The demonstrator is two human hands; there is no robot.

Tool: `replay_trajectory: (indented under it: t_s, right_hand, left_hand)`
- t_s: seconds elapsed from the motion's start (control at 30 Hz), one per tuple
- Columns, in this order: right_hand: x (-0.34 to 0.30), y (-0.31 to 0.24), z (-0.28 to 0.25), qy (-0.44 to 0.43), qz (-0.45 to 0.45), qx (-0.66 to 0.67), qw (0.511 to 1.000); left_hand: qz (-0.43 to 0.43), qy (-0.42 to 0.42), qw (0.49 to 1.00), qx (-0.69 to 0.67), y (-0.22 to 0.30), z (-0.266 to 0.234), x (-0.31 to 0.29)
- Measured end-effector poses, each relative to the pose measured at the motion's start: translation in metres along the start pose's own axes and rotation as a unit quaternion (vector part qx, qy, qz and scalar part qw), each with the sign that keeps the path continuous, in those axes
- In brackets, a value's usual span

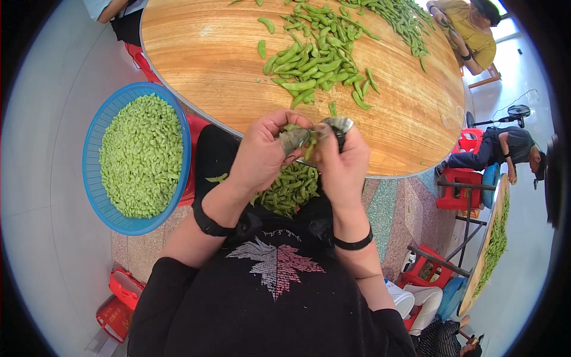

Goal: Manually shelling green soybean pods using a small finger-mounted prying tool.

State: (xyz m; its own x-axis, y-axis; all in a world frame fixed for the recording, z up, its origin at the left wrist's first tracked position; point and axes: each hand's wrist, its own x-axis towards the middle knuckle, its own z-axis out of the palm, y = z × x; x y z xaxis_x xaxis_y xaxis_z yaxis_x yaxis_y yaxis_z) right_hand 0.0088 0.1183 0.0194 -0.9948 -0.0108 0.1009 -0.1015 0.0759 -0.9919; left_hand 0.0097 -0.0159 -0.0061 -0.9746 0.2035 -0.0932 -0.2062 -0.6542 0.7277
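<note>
My left hand (264,149) and my right hand (345,154) meet at the near edge of the wooden table (208,65), both closed on a green bean pod (310,150) between their fingertips. Dark, worn wrappings cover digits on both hands. The fingers partly hide the pod, so I cannot tell whether it is split. Just below, a heap of duller green pods (288,189) lies at my lap. Beyond my hands, a pile of whole bean pods (321,62) is spread over the tabletop. Left of me, a blue plastic basket (90,169) holds many shelled green beans (143,157).
A red stool (191,157) stands beside the basket, and another red stool (116,318) is at lower left. Across the table sits a person in yellow (457,22). At right are a second table (474,279) with pods, seated people, red stools and a fan (518,111).
</note>
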Motion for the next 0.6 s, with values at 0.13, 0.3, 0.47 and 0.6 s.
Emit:
replay_trajectory:
  t_s: [0.13, 0.3, 0.47, 0.6]
  right_hand:
    - [0.014, -0.018, -0.038, -0.219, 0.140, 0.144, 0.955]
    - [0.042, -0.013, 0.013, -0.049, -0.080, -0.551, 0.829]
    - [0.047, 0.006, 0.007, -0.003, -0.072, -0.573, 0.816]
    - [0.037, 0.014, -0.023, 0.004, -0.112, -0.399, 0.910]
  left_hand:
    - [0.037, 0.124, 0.991, 0.045, 0.024, -0.024, -0.009]
    - [0.064, 0.118, 0.991, 0.030, 0.037, -0.020, -0.012]
    - [0.034, 0.067, 0.997, 0.028, 0.030, -0.024, -0.012]
    - [-0.012, 0.044, 0.997, 0.055, 0.025, -0.005, -0.006]
